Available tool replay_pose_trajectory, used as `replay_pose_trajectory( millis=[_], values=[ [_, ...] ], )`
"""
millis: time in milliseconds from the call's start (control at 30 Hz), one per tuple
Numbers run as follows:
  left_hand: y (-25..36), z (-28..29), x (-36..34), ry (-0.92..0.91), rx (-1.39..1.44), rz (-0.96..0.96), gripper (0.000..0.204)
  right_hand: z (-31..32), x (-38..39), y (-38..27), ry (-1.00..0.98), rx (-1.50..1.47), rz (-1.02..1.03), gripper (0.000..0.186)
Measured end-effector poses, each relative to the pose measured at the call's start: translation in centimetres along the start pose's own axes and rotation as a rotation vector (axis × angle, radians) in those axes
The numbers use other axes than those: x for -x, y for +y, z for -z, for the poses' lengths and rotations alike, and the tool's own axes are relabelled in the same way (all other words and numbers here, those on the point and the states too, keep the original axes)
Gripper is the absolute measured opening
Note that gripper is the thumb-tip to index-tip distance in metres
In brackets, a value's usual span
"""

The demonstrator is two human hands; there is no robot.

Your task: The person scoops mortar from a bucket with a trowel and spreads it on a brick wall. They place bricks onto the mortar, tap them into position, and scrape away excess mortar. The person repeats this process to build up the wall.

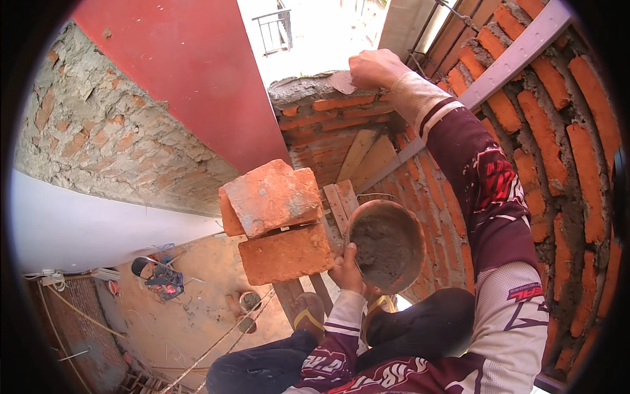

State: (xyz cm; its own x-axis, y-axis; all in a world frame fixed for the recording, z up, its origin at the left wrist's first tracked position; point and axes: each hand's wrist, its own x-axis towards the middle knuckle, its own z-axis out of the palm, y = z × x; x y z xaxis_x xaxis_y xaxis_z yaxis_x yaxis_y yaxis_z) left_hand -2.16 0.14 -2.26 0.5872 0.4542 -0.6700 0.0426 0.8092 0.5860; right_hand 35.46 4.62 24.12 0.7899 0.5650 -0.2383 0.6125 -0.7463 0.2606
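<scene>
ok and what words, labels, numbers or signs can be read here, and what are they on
I won't copy wording, but lettering shows on:
Right sleeve: large red-and-white lettering, partly distorted; more on its white part.
Left sleeve: white lettering, broken by folds.
Shirt front: lettering, partly hidden by folds.
Mortar bucket, stacked bricks: none visible.

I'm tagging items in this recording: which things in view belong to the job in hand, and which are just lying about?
In the job:
- bucket of mortar, gripped by the left hand
- what looks like a trowel, in the right hand
- low brick wall
- probably the stacked bricks

Apparently lying about:
- dark heap on the floor
- boards in the corner
</scene>
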Motion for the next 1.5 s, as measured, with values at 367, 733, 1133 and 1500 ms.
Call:
replay_pose_trajectory(
  millis=[367,733,1133,1500],
  values=[
    [0.4,-0.1,0.3,-0.013,-0.037,-0.019,0.04,-3.0,1.2,6.6,0.009,0.057,-0.125,0.034],
    [0.1,0.3,0.3,-0.028,0.001,-0.004,0.041,-6.7,1.4,10.3,0.023,0.12,-0.299,0.029],
    [0.8,-0.2,1.2,-0.021,-0.025,0.027,0.028,-22.3,8.6,2.8,0.337,-1.592,-0.53,0.037],
    [-0.8,3.3,-0.6,-0.048,-0.117,0.128,0.039,-10.9,25.5,6.3,-0.405,-0.821,0.211,0.031]
  ],
)
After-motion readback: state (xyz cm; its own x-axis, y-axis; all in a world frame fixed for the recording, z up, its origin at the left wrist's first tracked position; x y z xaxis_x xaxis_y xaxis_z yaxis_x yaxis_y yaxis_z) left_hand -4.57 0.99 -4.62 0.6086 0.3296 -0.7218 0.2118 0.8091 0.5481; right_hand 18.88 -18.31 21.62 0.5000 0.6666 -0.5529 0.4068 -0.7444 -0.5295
